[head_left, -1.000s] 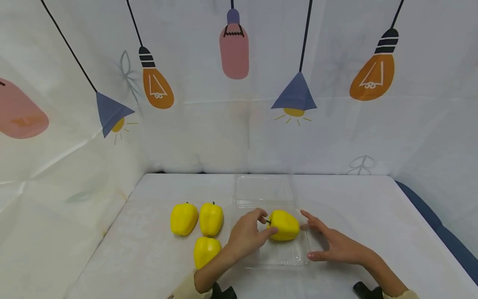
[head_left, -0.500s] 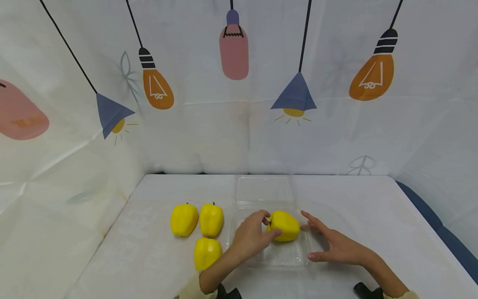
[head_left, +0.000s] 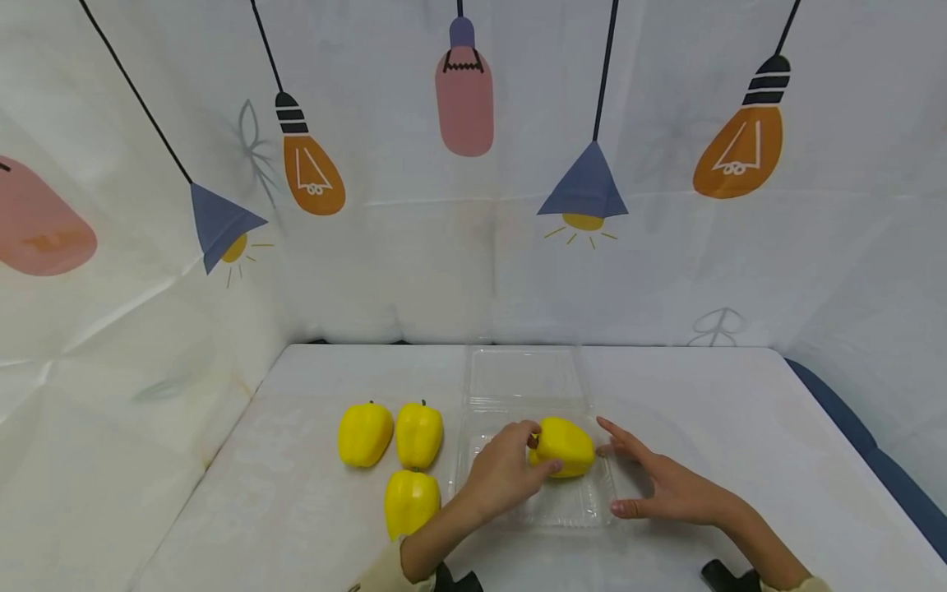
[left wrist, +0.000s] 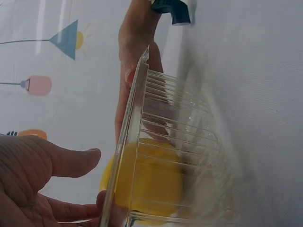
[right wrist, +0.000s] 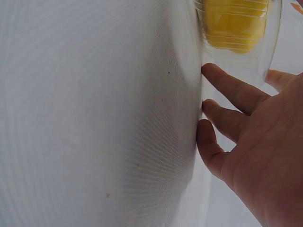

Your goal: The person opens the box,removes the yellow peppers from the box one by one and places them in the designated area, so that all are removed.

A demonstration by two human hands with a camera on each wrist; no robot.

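A yellow bell pepper (head_left: 565, 447) lies on its side in the tray of a clear plastic clamshell box (head_left: 543, 514), its stem end facing left. My left hand (head_left: 503, 473) reaches over the box at that stem end, thumb and fingers spread apart. In the left wrist view, the thumb of the left hand (left wrist: 42, 175) stands away from the pepper (left wrist: 156, 179), and the fingers reach past the rim. My right hand (head_left: 666, 485) is spread beside the box's right side. In the right wrist view, several fingertips of the right hand (right wrist: 255, 137) rest on the table.
Three more yellow bell peppers, one back left (head_left: 365, 434), one beside it (head_left: 418, 436) and one in front (head_left: 410, 501), sit left of the box. Its raised lid (head_left: 524, 374) extends toward the back. A white curtain printed with lamps (head_left: 414, 247) hangs behind the table (head_left: 296, 526).
My left hand has shifted a little to the right, closer over the pepper's stem end, so the stem is now covered. The right hand and the other peppers stay put.
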